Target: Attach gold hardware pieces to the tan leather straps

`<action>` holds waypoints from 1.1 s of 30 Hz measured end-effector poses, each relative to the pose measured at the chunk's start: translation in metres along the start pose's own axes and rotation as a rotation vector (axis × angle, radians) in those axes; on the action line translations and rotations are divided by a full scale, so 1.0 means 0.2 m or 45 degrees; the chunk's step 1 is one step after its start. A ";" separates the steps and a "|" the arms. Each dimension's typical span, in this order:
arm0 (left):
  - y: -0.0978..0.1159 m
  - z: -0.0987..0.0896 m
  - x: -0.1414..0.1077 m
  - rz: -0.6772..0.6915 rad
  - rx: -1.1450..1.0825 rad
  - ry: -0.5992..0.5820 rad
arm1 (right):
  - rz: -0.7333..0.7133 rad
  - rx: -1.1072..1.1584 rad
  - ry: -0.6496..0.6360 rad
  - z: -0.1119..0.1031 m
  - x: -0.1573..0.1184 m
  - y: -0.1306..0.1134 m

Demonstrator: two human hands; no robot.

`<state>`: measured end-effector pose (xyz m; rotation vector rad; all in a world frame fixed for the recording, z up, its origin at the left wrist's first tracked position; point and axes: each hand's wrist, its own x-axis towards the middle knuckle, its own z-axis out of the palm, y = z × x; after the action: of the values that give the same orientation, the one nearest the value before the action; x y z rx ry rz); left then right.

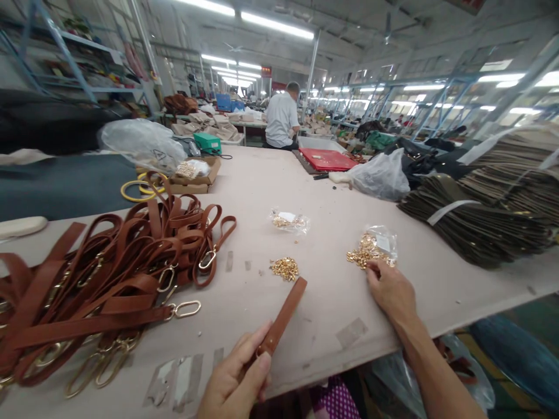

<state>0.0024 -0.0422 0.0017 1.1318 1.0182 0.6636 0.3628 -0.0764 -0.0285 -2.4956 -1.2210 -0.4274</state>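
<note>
Over the near table (325,250), the left hand (239,375) pinched a brown leather strap (286,313); at right, the right hand (393,292) touched gold-toned metal fittings (363,249), its grip indiscernible.

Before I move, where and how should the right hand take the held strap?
Probably the far end of the held strap, from the right: the left hand pinches its near part, leaving that flat end jutting free.

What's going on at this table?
A person's left hand holds a brown strap, its free end pointing away. Their right hand is at a pile of small gold pieces by a clear bag. Another gold pile lies near the strap's free end, with a heap of brown straps to the left.
</note>
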 end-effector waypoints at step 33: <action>0.01 0.07 -0.10 0.384 0.257 -0.066 | -0.535 1.291 -0.032 -0.32 -0.74 -0.80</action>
<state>0.0058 -0.0652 0.0105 1.4909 0.8923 0.7775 0.1403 -0.1143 -0.0056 -1.3959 -1.4692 0.1344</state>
